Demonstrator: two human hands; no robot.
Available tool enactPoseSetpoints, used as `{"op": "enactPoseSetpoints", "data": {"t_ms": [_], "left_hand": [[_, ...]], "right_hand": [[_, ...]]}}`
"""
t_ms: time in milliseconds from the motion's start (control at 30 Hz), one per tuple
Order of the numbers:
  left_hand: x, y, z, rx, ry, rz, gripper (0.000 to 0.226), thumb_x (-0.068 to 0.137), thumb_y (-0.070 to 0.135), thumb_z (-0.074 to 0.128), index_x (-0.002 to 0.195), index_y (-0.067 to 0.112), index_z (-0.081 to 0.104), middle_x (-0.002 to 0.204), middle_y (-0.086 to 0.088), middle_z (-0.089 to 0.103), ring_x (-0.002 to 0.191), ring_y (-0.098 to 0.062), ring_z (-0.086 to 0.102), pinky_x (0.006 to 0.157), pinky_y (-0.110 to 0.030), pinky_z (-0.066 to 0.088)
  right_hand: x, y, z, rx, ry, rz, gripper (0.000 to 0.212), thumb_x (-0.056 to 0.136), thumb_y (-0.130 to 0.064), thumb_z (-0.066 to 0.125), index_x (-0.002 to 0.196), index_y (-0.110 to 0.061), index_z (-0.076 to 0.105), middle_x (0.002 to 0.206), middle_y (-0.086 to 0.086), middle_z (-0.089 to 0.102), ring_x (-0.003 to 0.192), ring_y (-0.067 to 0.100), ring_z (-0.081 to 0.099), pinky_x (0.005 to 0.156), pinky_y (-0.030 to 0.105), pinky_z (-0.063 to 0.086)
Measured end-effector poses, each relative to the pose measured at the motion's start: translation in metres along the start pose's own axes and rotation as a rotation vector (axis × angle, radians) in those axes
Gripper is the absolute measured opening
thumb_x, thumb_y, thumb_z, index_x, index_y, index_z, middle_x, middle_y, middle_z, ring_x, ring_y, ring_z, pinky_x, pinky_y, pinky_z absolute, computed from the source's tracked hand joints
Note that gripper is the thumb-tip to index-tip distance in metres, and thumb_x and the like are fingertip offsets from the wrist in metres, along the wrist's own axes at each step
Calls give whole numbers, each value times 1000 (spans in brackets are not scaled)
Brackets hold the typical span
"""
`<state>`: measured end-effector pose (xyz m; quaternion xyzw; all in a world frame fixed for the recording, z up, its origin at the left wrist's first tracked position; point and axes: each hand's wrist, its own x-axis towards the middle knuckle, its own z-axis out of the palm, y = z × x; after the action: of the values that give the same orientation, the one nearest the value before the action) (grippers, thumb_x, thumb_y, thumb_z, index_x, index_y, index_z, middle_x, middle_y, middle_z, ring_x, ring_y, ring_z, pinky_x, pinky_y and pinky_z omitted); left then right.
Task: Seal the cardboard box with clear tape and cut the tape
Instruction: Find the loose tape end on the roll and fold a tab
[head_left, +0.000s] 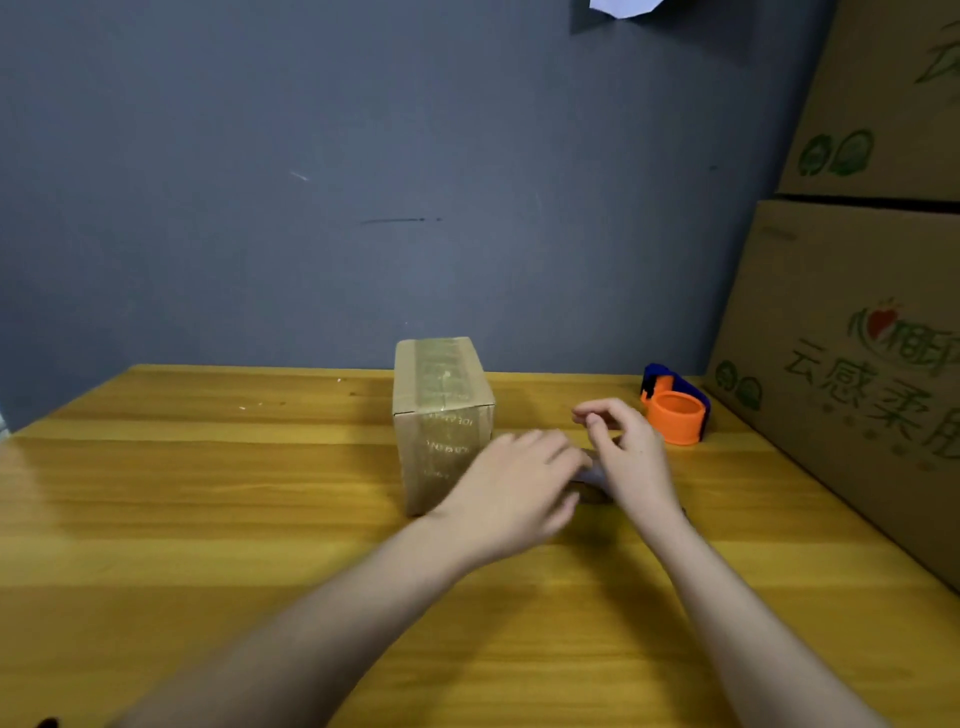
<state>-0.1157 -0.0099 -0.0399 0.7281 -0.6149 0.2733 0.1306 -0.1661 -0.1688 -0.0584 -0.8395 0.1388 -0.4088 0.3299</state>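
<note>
A small cardboard box (443, 415) stands on the wooden table (208, 493), with shiny clear tape running over its top and down its front. Just right of the box, my left hand (514, 488) closes over a small dark roll-like object (592, 487), apparently the tape roll, which is mostly hidden between my hands. My right hand (631, 452) rests against the other side of it. Its thumb and forefinger are curled close together above the roll, and I cannot make out any tape between them.
An orange and blue tape dispenser (675, 408) sits at the back right of the table. Large printed cardboard cartons (852, 364) are stacked along the right edge. A grey wall (363, 182) rises behind the table.
</note>
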Motion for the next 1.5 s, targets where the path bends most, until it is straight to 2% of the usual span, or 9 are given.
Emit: {"op": "enactPoseSetpoints", "data": {"t_ms": [133,300,467,633,800,967,1133,1333,1500], "left_hand": [[16,21,41,98,-269,-38,55,86,42,52,127,6,47,132,-14,48,128,-29,40,114,-45,18],[25,25,67,56,-339,-140,55,83,33,55,130,5,46,128,-18,55,125,-32,44,108,-42,22],[14,21,76,-250,-86,-315,44,80,47,37,111,20,53,114,0,65,112,-17,54,104,-31,24],[2,17,79,-530,56,-287,41,83,49,40,110,21,53,109,7,62,104,-3,48,103,-23,25],[1,17,77,-746,162,-331,39,82,48,48,108,20,57,100,22,53,102,23,36,100,-14,26],[0,13,77,-1016,136,-439,37,81,51,50,106,24,53,101,12,59,101,-8,50,92,-28,40],[5,13,71,-1244,148,-429,18,81,35,53,95,25,54,84,21,58,80,1,51,75,-21,41],[15,16,60,-1624,225,-571,21,79,16,44,92,16,61,75,4,64,62,-3,61,62,-14,49],[18,16,57,-1701,168,-682,23,86,18,40,78,11,61,54,-3,63,48,-12,58,52,-17,47]], "right_hand": [[-8,18,-4,-47,109,30,17,95,-22,46,93,-22,63,96,-6,67,96,16,61,85,35,48],[-22,23,3,-95,108,-24,42,90,-49,33,110,-22,58,109,-15,55,108,10,50,94,30,37],[-23,28,6,163,64,162,55,84,-63,30,121,-29,54,123,-14,56,119,5,49,104,32,38],[-22,21,9,276,-39,246,45,85,-59,34,112,-34,61,113,-19,62,111,0,55,91,19,43],[-15,24,4,483,-25,332,34,92,-48,41,109,-33,66,112,-10,68,108,8,61,100,39,47],[-18,23,9,785,-127,511,48,81,-58,54,116,-26,64,121,8,65,112,23,62,104,45,43],[-23,18,15,784,-102,471,49,82,-54,50,122,-27,57,122,16,59,104,22,60,95,42,47],[-27,8,16,647,-58,285,47,81,-56,46,120,-31,51,83,-4,58,56,9,54,40,20,41],[-27,6,18,545,-48,256,52,75,-68,44,120,-44,50,109,15,54,63,12,53,35,18,34]]}}
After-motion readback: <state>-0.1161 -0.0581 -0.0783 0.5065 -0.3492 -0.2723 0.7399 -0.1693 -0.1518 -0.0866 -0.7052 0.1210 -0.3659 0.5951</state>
